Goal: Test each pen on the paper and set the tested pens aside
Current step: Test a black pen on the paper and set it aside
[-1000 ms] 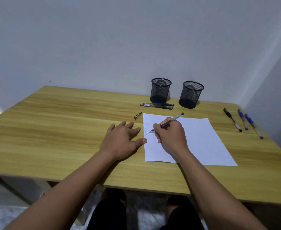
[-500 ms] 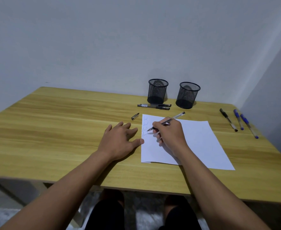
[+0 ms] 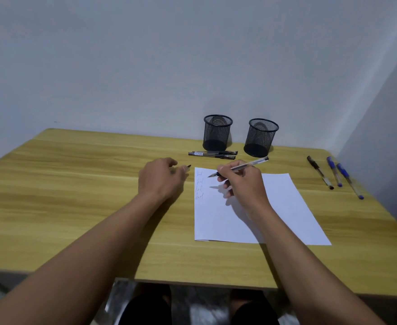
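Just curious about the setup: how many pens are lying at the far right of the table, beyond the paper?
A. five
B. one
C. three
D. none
C: three pens lie side by side there, a black pen and two blue pens, apart from the paper, while the right hand holds another over the sheet.

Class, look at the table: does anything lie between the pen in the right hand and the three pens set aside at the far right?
Nothing visible does. From the pen in the right hand, only flat paper and bare table lie before the three pens.
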{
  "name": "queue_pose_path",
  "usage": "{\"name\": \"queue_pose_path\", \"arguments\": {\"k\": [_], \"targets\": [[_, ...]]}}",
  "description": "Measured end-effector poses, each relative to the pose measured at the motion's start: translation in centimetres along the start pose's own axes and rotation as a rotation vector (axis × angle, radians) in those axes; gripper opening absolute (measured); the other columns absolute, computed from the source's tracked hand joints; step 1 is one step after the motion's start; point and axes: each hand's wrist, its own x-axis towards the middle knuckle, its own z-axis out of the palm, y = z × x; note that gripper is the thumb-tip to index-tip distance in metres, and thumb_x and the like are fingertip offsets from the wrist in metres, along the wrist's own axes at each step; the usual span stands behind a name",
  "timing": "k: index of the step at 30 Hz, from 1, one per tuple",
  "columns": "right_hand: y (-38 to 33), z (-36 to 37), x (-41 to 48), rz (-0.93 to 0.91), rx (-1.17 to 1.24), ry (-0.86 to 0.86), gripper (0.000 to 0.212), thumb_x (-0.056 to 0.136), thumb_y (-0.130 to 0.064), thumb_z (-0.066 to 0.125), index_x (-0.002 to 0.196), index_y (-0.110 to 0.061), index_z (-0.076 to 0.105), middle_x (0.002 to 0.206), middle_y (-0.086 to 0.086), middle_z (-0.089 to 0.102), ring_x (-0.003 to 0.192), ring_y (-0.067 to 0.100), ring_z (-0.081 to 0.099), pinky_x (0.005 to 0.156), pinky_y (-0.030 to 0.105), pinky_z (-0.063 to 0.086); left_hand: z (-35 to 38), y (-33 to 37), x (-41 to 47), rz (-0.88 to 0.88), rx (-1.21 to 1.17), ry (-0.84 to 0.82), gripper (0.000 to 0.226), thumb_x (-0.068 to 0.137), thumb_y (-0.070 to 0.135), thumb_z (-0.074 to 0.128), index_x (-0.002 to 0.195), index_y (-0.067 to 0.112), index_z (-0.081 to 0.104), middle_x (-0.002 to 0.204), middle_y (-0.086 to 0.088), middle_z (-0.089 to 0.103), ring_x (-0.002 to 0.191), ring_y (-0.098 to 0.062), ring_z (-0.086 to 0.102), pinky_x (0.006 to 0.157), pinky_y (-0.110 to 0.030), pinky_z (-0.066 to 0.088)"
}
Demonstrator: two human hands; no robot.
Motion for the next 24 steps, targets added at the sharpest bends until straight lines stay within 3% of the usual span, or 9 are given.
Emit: {"name": "queue_pose_path", "arguments": {"k": [4, 8, 14, 18, 24], "targets": [[-0.1, -0.6, 0.4, 0.057, 0.107, 0.018, 0.011, 0.096, -0.009, 0.066, 0.087, -0.004, 0.070, 0.073, 0.012, 0.069, 0.060, 0.014, 0.059, 0.048, 0.027, 0.049, 0.8, 0.0, 1.4, 0.054, 0.111, -0.033, 0.024, 0.089, 0.046, 0.063, 0.101, 0.028, 0.075, 0.101, 0.002, 0.075, 0.104, -0.025, 0.064, 0.087, -0.038, 0.047], [0.0, -0.9, 0.4, 0.060, 0.145, 0.018, 0.009, 0.095, -0.015, 0.071, 0.096, -0.007, 0.073, 0.082, 0.010, 0.073, 0.070, 0.012, 0.066, 0.054, 0.025, 0.055, 0.0, 0.1, 0.7, 0.078, -0.217, -0.029, 0.009, 0.091, 0.020, 0.066, 0.087, 0.022, 0.074, 0.085, 0.005, 0.072, 0.086, -0.014, 0.066, 0.071, -0.025, 0.046], [-1.7, -0.9, -0.2, 0.037, 0.260, -0.001, 0.009, 0.092, -0.014, 0.073, 0.096, -0.006, 0.074, 0.084, 0.005, 0.075, 0.079, 0.013, 0.072, 0.066, 0.026, 0.061, -3.0, 2.6, -0.7, 0.160, -0.517, -0.078, 0.007, 0.089, 0.017, 0.070, 0.087, 0.019, 0.076, 0.076, 0.006, 0.071, 0.064, -0.001, 0.061, 0.062, -0.016, 0.045], [-3.4, -1.3, -0.8, 0.003, 0.274, -0.026, 0.004, 0.091, -0.011, 0.074, 0.088, -0.009, 0.073, 0.082, 0.005, 0.073, 0.078, 0.015, 0.072, 0.065, 0.026, 0.062, -3.9, 4.4, -1.2, 0.192, -0.669, -0.146, 0.006, 0.088, 0.011, 0.071, 0.087, 0.013, 0.077, 0.078, -0.005, 0.074, 0.073, -0.011, 0.068, 0.069, -0.025, 0.057], [-5.0, -2.8, -1.5, -0.002, 0.335, -0.030, 0.002, 0.091, -0.010, 0.073, 0.091, -0.008, 0.072, 0.082, 0.006, 0.074, 0.072, 0.013, 0.071, 0.062, 0.024, 0.061, -4.4, 6.5, -2.1, 0.232, -0.738, -0.215, 0.007, 0.090, 0.010, 0.069, 0.091, 0.009, 0.076, 0.080, -0.008, 0.073, 0.073, -0.011, 0.065, 0.070, -0.027, 0.057]]}}
